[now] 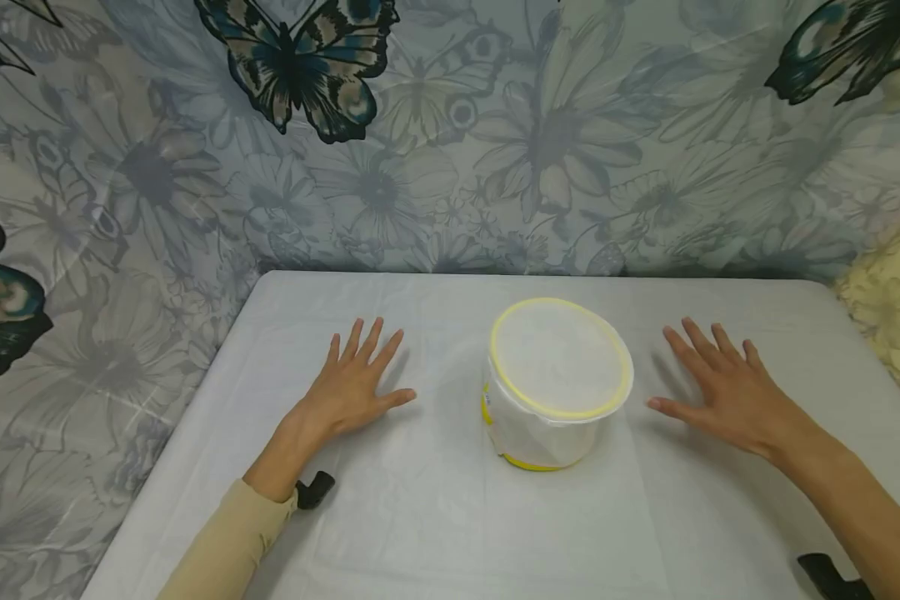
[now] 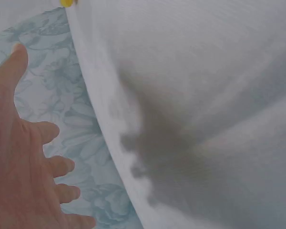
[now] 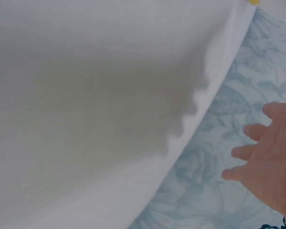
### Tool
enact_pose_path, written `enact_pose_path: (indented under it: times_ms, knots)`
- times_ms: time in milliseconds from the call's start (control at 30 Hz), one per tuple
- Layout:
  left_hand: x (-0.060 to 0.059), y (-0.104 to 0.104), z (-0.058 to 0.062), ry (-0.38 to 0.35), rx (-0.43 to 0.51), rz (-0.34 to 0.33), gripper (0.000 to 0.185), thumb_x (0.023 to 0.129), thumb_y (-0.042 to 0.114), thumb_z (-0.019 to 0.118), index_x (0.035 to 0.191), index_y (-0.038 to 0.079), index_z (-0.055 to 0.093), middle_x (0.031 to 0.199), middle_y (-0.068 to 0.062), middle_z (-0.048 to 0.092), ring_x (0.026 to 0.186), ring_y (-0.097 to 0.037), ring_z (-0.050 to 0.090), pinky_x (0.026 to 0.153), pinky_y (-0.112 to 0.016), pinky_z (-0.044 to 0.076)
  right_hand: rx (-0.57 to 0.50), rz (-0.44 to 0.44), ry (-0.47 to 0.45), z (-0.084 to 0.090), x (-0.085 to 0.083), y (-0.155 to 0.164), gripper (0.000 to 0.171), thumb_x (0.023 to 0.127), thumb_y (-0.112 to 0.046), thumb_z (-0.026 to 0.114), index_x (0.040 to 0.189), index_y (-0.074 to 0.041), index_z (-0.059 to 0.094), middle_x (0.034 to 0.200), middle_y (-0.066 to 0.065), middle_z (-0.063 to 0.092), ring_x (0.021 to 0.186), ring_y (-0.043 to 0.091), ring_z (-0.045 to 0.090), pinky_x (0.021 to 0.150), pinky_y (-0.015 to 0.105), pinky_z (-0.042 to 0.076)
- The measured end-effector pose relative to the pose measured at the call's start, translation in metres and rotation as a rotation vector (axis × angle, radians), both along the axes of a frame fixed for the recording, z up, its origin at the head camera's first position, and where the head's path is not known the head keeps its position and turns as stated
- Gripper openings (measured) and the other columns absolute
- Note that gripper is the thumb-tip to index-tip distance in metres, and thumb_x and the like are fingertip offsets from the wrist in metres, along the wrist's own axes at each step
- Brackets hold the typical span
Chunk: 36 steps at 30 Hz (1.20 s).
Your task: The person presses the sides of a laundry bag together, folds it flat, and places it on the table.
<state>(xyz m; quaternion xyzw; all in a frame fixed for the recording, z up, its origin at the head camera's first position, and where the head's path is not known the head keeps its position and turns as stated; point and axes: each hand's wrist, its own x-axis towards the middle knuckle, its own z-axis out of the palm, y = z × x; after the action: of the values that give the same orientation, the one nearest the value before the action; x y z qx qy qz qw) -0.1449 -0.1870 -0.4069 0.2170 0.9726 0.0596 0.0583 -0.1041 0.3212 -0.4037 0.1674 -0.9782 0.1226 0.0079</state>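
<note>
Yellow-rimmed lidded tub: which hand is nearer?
Right: the right hand is just right of the lidded tub, not touching; the left hand is across a wider gap on its left.

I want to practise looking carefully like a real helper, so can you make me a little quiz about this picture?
1. True or false: the left grip is touching the round tub.
2. Which colour edges the lid? A) red B) yellow C) blue
3. Fill in: in the head view, the tub stands between the left grip and the ____ ____.

Key:
1. False; a gap shows between them.
2. B
3. right grip
</note>
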Motion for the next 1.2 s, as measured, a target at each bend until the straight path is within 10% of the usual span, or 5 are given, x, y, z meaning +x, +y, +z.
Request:
enact_pose_path:
  times_ms: [300,533,833,1100,1200]
  knots:
    - [0.001,0.007,0.011,0.082,0.070,-0.086,0.094,0.090,0.078,0.041,0.161,0.025,0.008,0.167,-0.009,0.005,0.152,-0.030,-0.004,0.120,-0.056,0.009,-0.053,0.013,0.001,0.013,0.004,-0.007,0.104,0.086,-0.052,0.072,0.161,-0.014,0.010,0.163,0.025,0.012,0.145,0.055,0.008,0.112,0.071,-0.003]
    - [0.003,0.012,0.020,0.097,0.108,-0.143,0.093,0.090,0.077,0.043,0.161,0.028,0.008,0.165,-0.005,0.019,0.149,-0.031,0.023,0.117,-0.053,0.025,-0.148,0.020,0.007,0.030,0.012,-0.015,0.105,0.081,-0.048,0.080,0.161,-0.028,0.015,0.162,0.010,0.026,0.140,0.044,0.034,0.094,0.070,0.037]
    - [0.011,0.018,0.034,0.130,0.210,-0.224,0.095,0.085,0.075,0.053,0.160,0.033,0.012,0.162,0.002,0.026,0.141,-0.025,0.038,0.110,-0.051,0.037,-0.195,0.073,0.030,0.047,0.019,-0.027,0.106,0.077,-0.040,0.085,0.160,-0.032,0.019,0.155,0.012,0.039,0.132,0.043,0.044,0.090,0.066,0.042]
    - [0.009,0.026,0.040,0.282,0.326,-0.327,0.089,0.086,0.065,0.065,0.157,0.023,0.030,0.151,0.000,0.044,0.136,-0.021,0.044,0.109,-0.045,0.039,-0.367,0.218,0.116,0.050,0.021,-0.035,0.115,0.068,-0.013,0.092,0.159,-0.020,0.024,0.148,0.002,0.049,0.126,-0.003,0.045,0.097,0.004,0.032]
    - [0.006,0.029,0.042,0.337,0.364,-0.373,0.087,0.085,0.058,0.071,0.155,0.019,0.037,0.149,-0.001,0.047,0.134,-0.021,0.047,0.109,-0.041,0.040,-0.395,0.254,0.119,0.054,0.022,-0.039,0.115,0.067,-0.009,0.092,0.159,-0.017,0.025,0.146,0.000,0.051,0.126,-0.005,0.047,0.096,0.006,0.035]
